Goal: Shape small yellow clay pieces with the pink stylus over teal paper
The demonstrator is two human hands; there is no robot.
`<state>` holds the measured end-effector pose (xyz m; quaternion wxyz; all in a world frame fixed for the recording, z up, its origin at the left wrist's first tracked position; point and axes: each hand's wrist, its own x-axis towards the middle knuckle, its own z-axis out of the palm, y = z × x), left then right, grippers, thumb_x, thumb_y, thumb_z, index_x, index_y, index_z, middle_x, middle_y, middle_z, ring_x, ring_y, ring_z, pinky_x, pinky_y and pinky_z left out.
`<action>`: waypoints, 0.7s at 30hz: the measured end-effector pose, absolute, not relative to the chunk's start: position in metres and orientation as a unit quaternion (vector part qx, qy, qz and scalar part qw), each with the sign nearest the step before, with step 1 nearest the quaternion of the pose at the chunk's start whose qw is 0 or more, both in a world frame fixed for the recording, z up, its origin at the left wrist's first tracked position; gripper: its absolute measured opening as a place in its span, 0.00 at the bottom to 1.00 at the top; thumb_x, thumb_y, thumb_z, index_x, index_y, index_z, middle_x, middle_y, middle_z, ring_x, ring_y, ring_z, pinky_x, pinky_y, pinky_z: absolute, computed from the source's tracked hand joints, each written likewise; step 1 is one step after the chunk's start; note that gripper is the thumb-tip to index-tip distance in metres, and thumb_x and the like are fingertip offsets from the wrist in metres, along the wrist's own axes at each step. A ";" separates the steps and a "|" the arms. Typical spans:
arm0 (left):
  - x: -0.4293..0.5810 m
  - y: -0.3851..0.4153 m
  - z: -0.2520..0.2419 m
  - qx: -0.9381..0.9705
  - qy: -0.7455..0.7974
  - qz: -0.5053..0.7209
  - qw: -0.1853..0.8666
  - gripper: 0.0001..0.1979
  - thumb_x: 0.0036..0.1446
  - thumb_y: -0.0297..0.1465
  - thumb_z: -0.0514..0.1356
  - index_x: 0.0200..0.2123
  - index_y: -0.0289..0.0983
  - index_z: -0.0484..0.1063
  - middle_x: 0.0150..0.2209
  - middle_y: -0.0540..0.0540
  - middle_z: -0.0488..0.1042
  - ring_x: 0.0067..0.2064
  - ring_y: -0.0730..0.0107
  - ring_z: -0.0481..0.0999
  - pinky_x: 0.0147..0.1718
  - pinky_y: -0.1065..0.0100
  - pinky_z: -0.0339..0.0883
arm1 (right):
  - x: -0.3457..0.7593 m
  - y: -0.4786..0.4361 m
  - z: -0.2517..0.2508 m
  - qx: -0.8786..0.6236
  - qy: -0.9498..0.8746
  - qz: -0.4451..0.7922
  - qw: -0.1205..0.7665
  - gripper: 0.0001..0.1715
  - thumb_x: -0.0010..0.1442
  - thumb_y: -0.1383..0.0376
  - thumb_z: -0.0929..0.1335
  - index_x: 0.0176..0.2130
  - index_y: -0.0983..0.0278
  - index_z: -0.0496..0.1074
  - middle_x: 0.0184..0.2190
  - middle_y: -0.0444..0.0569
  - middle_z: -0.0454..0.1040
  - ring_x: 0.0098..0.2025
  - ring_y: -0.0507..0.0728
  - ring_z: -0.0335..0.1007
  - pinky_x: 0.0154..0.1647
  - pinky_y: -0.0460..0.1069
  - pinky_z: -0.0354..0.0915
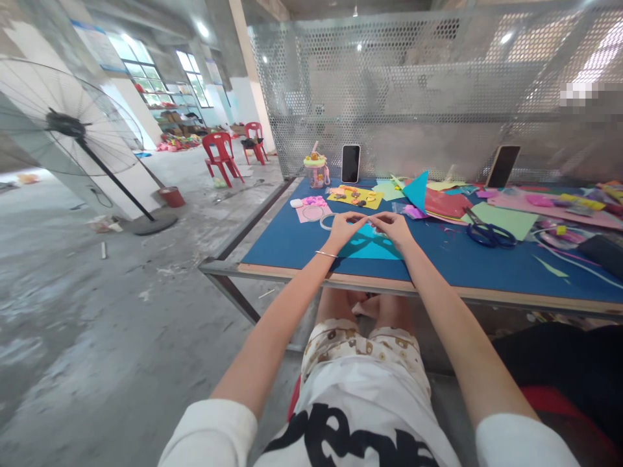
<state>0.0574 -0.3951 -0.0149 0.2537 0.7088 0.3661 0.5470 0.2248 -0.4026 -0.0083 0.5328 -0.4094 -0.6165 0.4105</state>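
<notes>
Over the near edge of the blue-topped table, my left hand (344, 228) and my right hand (392, 227) meet fingertip to fingertip. Both are closed in a pinch, and whatever sits between the fingers is too small to make out. Beneath them lies a bright blue sheet (370, 249) with their shadows on it. A white ring-shaped thing (325, 222) is partly hidden behind my left hand. Just beyond are a pink sheet (314, 214), small pink pieces (317, 202) and a yellow card (357, 197) bearing several small dark and orange pieces.
Dark blue-handled scissors (491, 235) lie right on a pale green sheet (520, 220). A phone (350, 163) and a clear cup (317, 174) stand at the back, before a perforated metal panel (413, 97). A second phone (503, 167) leans farther right. A large fan (68, 123) stands left.
</notes>
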 end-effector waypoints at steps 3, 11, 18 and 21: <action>0.057 -0.394 -0.015 0.707 0.365 0.546 0.261 0.13 0.52 0.38 0.63 0.32 0.33 0.77 0.29 0.44 0.78 0.30 0.71 0.75 0.30 0.69 0.70 | 0.224 -0.405 -0.007 -0.405 -0.622 0.403 0.535 0.24 0.41 0.49 0.74 0.31 0.64 0.76 0.24 0.47 0.75 0.26 0.52 0.69 0.30 0.48 0.67; 0.058 -0.397 -0.013 0.719 0.364 0.541 0.241 0.11 0.53 0.37 0.62 0.31 0.34 0.75 0.30 0.45 0.77 0.32 0.71 0.74 0.33 0.69 0.69 | 0.224 -0.403 -0.008 -0.408 -0.629 0.399 0.528 0.25 0.41 0.48 0.74 0.33 0.64 0.76 0.24 0.47 0.75 0.25 0.52 0.68 0.29 0.48 0.67; 0.060 -0.399 -0.012 0.732 0.355 0.531 0.239 0.11 0.54 0.37 0.61 0.32 0.34 0.74 0.32 0.45 0.76 0.32 0.73 0.73 0.32 0.70 0.68 | 0.225 -0.402 -0.009 -0.412 -0.627 0.393 0.532 0.25 0.41 0.47 0.73 0.32 0.64 0.75 0.24 0.47 0.75 0.25 0.51 0.68 0.29 0.48 0.68; 0.060 -0.399 -0.012 0.733 0.353 0.531 0.239 0.10 0.54 0.37 0.61 0.30 0.34 0.73 0.31 0.45 0.76 0.31 0.73 0.73 0.32 0.71 0.67 | 0.225 -0.403 -0.009 -0.412 -0.628 0.395 0.529 0.25 0.41 0.47 0.74 0.32 0.63 0.75 0.25 0.47 0.75 0.25 0.51 0.68 0.29 0.48 0.68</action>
